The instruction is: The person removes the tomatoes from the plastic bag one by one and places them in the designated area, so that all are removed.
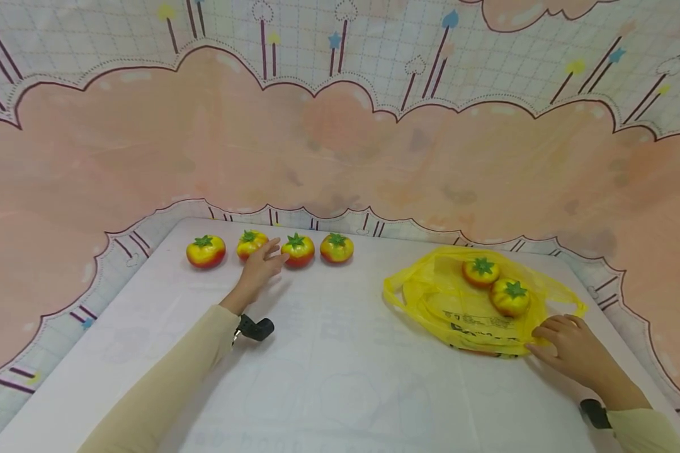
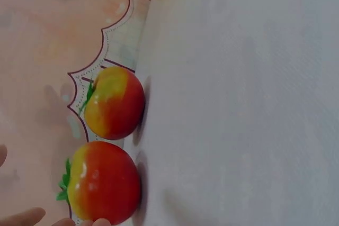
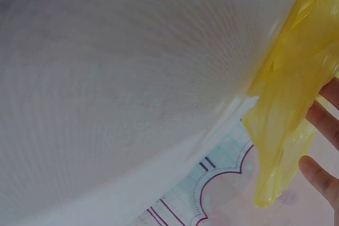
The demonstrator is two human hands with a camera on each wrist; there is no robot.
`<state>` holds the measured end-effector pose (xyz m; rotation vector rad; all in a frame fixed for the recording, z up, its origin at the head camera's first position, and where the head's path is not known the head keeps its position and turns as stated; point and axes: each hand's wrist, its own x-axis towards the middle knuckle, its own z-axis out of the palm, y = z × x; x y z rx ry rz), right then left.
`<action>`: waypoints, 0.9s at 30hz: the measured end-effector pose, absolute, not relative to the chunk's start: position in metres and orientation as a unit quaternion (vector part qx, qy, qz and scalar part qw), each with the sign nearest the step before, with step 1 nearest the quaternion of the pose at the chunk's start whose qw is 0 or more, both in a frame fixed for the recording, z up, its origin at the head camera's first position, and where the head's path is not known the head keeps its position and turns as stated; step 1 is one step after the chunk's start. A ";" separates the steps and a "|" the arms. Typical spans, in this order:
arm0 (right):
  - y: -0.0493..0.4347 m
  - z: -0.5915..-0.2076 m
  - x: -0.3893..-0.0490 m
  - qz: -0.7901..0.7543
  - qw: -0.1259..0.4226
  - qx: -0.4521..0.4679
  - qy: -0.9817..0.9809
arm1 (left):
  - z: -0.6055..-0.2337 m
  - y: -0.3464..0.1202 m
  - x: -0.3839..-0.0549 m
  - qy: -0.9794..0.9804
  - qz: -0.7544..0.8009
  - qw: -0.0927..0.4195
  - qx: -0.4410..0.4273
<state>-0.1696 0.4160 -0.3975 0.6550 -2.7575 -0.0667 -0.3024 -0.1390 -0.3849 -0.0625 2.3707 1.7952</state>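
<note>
A row of red-and-yellow tomatoes with green star-shaped tops stands at the back left of the table in the head view. My left hand (image 1: 257,270) reaches between the second tomato (image 1: 247,242) and the third tomato (image 1: 298,253), fingers spread. In the left wrist view its fingertips overlap the edge of the nearer tomato (image 2: 106,181); contact is unclear. A yellow plastic bag (image 1: 422,299) lies on the right, with a tomato (image 1: 481,272) and a yellower one (image 1: 510,297) on or in it. My right hand (image 1: 578,355) touches the bag's right edge, its thumb apart from the fingers.
The white-covered table (image 1: 328,365) meets a pink-and-white patterned cloth (image 1: 340,151) at the back and sides. A tomato (image 1: 206,253) stands at the row's left end, another tomato (image 1: 337,249) at its right end. The bag's loose handles spread out sideways.
</note>
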 end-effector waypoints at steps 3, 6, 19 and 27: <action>0.416 -0.397 -0.169 -0.023 0.152 0.228 -0.962 | -0.380 -0.137 -0.299 0.798 0.600 0.063 -0.011; 0.416 -0.397 -0.169 -0.021 0.154 0.228 -0.961 | -0.375 -0.135 -0.297 0.811 0.583 0.046 0.003; 0.414 -0.395 -0.169 -0.023 0.151 0.227 -0.962 | -0.368 -0.123 -0.301 0.820 0.570 0.030 0.028; 0.414 -0.396 -0.171 -0.021 0.153 0.231 -0.961 | -0.367 -0.104 -0.303 0.802 0.594 0.047 0.039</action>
